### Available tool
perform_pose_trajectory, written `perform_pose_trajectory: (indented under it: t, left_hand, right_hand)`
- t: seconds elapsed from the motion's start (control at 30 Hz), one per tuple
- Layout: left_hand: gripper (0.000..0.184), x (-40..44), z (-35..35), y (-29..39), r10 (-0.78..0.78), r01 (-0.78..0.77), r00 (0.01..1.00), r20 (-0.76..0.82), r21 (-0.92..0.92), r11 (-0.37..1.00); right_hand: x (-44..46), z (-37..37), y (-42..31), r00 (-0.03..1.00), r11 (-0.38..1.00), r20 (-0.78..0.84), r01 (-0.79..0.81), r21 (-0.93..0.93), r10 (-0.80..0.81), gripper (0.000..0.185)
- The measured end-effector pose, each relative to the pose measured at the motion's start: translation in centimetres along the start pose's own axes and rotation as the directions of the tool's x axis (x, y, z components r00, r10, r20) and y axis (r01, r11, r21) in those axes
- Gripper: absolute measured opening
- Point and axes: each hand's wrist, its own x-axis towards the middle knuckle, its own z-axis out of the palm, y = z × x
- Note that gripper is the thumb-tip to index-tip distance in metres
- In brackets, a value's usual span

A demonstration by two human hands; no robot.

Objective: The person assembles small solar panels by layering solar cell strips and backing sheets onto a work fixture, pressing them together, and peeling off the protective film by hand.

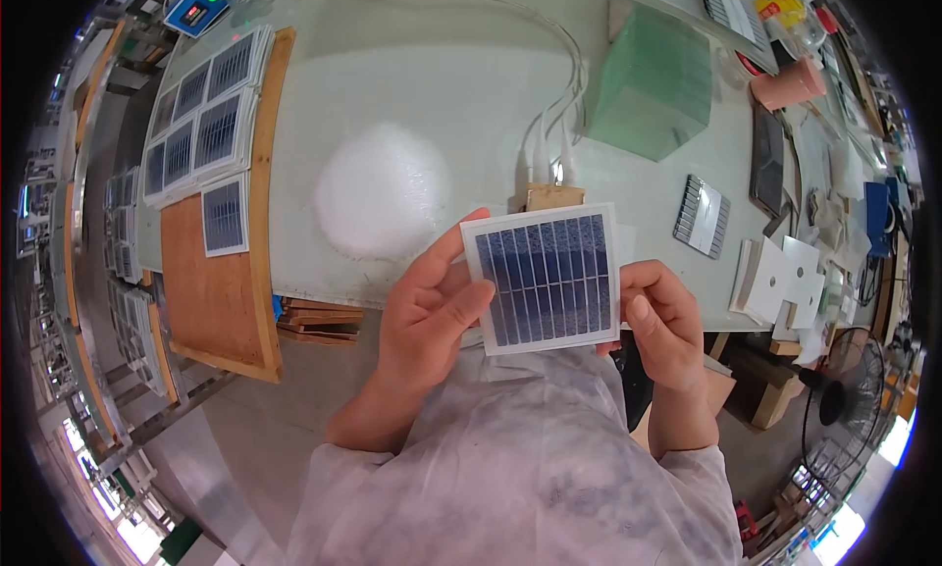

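A small square solar panel (546, 280) with a white border is held up in front of my body, its dark blue cell side facing me. My left hand (428, 316) grips its left edge, with the thumb lying on the front face. At the opposite edge, my right hand (661, 321) has its fingers curled, the fingertips at or behind the panel's right side. Just past the panel's top edge lies a small tan block (555, 197) with white cables running up to it.
At left, a wooden board (221, 301) carries rows of similar solar panels (218, 125). A white round mound (381, 191) sits on the table (471, 85). Toward the right are a green translucent block (653, 83), a stack of dark strips (701, 216), white plates (775, 282) and a fan (842, 401).
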Motion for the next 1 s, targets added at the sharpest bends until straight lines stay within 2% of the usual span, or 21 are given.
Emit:
perform_pose_trajectory:
  t: [0.17, 0.27, 0.33, 0.47, 0.57, 0.67, 0.73, 0.87, 0.93, 1.0]
  left_hand:
    - [0.051, 0.1, 0.0, 0.0, -0.008, 0.007, 1.000, 0.022, 0.014, 1.000]
    - [0.050, 0.0, -0.1, -0.2, -0.022, 0.023, 0.997, 0.069, -0.008, 1.000]
    - [0.048, 0.1, -0.2, -0.4, -0.021, 0.030, 0.989, 0.149, -0.056, 0.998]
    - [0.045, 0.1, -0.5, -0.9, 0.017, -0.006, 0.979, 0.201, -0.058, 0.998]
    - [0.042, 0.0, -0.4, -0.9, -0.026, 0.049, 0.975, 0.219, -0.100, 0.994]
    - [0.040, -0.2, -0.3, -1.1, -0.065, 0.091, 0.971, 0.230, -0.103, 0.990]
    - [0.040, -0.2, 0.0, -1.1, -0.085, 0.108, 0.969, 0.230, -0.088, 0.990]
    - [0.040, -0.2, 0.3, -0.9, -0.124, 0.159, 0.960, 0.250, -0.126, 0.979]
    - [0.040, -0.3, 0.5, -0.9, -0.128, 0.159, 0.960, 0.249, -0.108, 0.981]
    - [0.040, -0.3, 0.6, -1.1, -0.121, 0.164, 0.953, 0.276, -0.138, 0.977]
  right_hand:
    - [0.2, -0.4, -0.1, 0.999, 1.000, 0.028, 0.016, 0.002, -0.016, 0.025]
    - [0.3, -0.3, -0.4, 0.998, 0.998, -0.010, 0.063, 0.007, -0.063, 0.023]
    - [0.3, -0.1, -0.8, 0.995, 0.996, -0.050, 0.089, -0.030, -0.090, 0.030]
    - [0.5, -0.3, -0.6, 0.981, 0.978, -0.031, 0.190, -0.084, -0.193, 0.036]
    - [0.5, -0.5, -0.6, 0.977, 0.969, 0.013, 0.214, -0.124, -0.214, 0.040]
    - [0.5, -0.6, -0.2, 0.975, 0.973, 0.033, 0.221, -0.070, -0.220, 0.042]
    - [0.5, -0.5, -0.3, 0.988, 0.983, 0.021, 0.152, 0.099, -0.155, 0.043]
    - [0.7, -0.5, 0.1, 0.980, 0.977, 0.030, 0.192, 0.088, -0.195, 0.046]
    - [0.8, -0.2, -0.1, 0.977, 0.935, 0.081, 0.164, 0.314, -0.198, 0.044]
    - [0.9, 0.1, 0.3, 0.969, 0.908, 0.096, 0.177, 0.380, -0.230, 0.046]
